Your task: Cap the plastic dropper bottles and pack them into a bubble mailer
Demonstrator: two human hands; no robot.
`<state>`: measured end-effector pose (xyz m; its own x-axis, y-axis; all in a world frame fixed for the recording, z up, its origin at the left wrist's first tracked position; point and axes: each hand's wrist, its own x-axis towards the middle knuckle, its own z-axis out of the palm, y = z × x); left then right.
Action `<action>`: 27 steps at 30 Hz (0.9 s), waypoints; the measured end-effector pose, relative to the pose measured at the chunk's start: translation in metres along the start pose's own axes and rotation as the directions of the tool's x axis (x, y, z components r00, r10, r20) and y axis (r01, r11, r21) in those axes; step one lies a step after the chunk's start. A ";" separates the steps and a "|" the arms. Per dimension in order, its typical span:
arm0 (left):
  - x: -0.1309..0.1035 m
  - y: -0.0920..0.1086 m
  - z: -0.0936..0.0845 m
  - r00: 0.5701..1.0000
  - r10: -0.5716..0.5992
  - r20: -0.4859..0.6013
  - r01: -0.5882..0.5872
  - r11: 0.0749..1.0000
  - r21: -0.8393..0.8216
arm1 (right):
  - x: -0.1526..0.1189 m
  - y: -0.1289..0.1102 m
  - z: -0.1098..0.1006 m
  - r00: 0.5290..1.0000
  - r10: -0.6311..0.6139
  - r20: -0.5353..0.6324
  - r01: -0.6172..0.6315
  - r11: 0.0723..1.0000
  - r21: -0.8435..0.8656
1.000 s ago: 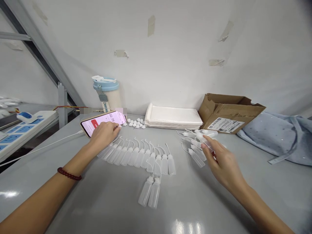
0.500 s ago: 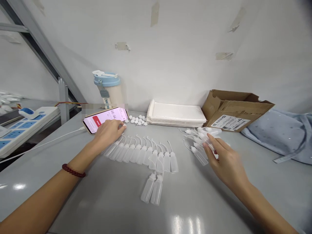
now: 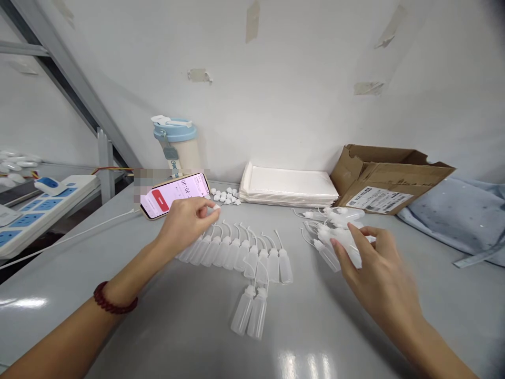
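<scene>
Between the thumb and fingertips of my left hand [image 3: 189, 218] is a small white cap [image 3: 216, 207], held above the left end of a row of clear bottles [image 3: 242, 255] with thin tubes. Two more bottles [image 3: 257, 316] lie nearer, in front of the row. My right hand [image 3: 379, 268] has its thumb and index finger apart at the pile of bottles [image 3: 339, 237] on the right; whether the fingertips touch one is unclear. Several loose white caps [image 3: 226, 196] lie behind the row, beside the phone [image 3: 175, 195].
A stack of white envelopes [image 3: 290, 184] stands against the wall, next to an open cardboard box [image 3: 390, 179]. Blue cloth [image 3: 457, 216] lies at the right. A lidded cup [image 3: 181, 147] is behind the phone. The power strip [image 3: 43, 208] and white cable [image 3: 79, 237] are at left.
My left hand has moved right, away from the phone, with a white cap now clearly showing at its fingertips. My right hand has shifted slightly right and its fingers have spread.
</scene>
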<state>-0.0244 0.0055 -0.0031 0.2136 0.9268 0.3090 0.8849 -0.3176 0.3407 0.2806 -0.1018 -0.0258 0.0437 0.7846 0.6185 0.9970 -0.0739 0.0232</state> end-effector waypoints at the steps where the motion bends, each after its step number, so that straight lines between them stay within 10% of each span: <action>1: -0.005 0.008 0.000 0.998 0.059 -0.031 -0.061 0.996 -0.062 | -0.003 -0.006 -0.005 0.998 -0.034 -0.056 0.038 0.997 0.063; 8: -0.035 0.047 0.007 0.890 0.447 -0.091 -0.456 0.876 -0.156 | -0.038 -0.060 -0.027 0.861 -0.507 -0.031 0.447 0.728 0.520; 27: -0.040 0.053 0.003 0.854 0.506 -0.123 -0.521 0.831 -0.197 | -0.054 -0.077 -0.010 0.843 -0.522 0.130 0.406 0.775 0.484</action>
<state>0.0146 -0.0479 0.0000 0.5792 0.6059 0.5454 0.5423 -0.7859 0.2971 0.2011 -0.1446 -0.0536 -0.4756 0.7799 0.4068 0.8215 0.5592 -0.1116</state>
